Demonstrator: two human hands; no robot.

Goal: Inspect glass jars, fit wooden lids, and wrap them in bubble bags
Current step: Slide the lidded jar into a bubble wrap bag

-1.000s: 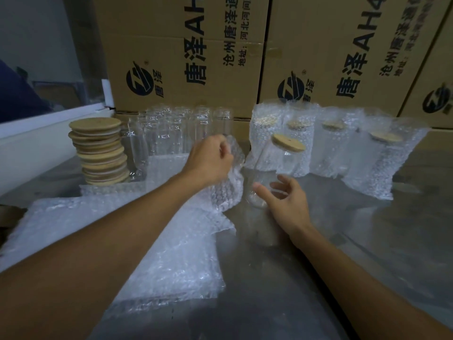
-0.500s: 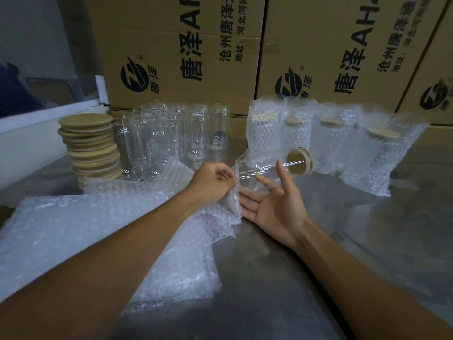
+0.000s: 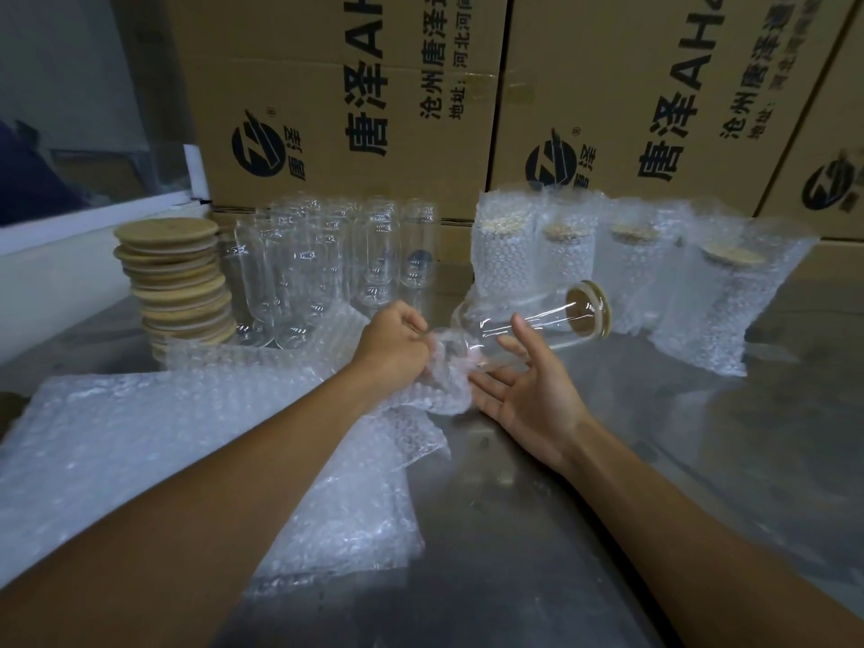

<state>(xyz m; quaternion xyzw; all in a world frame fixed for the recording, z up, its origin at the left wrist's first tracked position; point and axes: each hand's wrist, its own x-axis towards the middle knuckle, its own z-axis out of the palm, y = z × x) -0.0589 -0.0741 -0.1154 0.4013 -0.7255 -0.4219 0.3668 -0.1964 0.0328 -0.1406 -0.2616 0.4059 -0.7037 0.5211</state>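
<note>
A clear glass jar (image 3: 523,327) with a wooden lid (image 3: 588,314) lies tilted on its side, lid end up and to the right. It rests across the straight fingers of my right hand (image 3: 523,390), palm up. My left hand (image 3: 395,343) pinches the mouth of a bubble bag (image 3: 435,390) right at the jar's base. Whether the base is inside the bag I cannot tell. A stack of wooden lids (image 3: 180,282) stands at the left, with several bare glass jars (image 3: 336,268) beside it.
Several wrapped jars (image 3: 631,278) in bubble bags stand at the back right. Flat bubble bags (image 3: 154,441) lie piled under my left arm. Printed cardboard boxes (image 3: 374,100) wall off the back. The table (image 3: 631,530) is bare metal at front right.
The jar went from upright on the table to lying tilted across my right palm. My left hand came down and toward me with the bag's mouth, meeting the jar's base.
</note>
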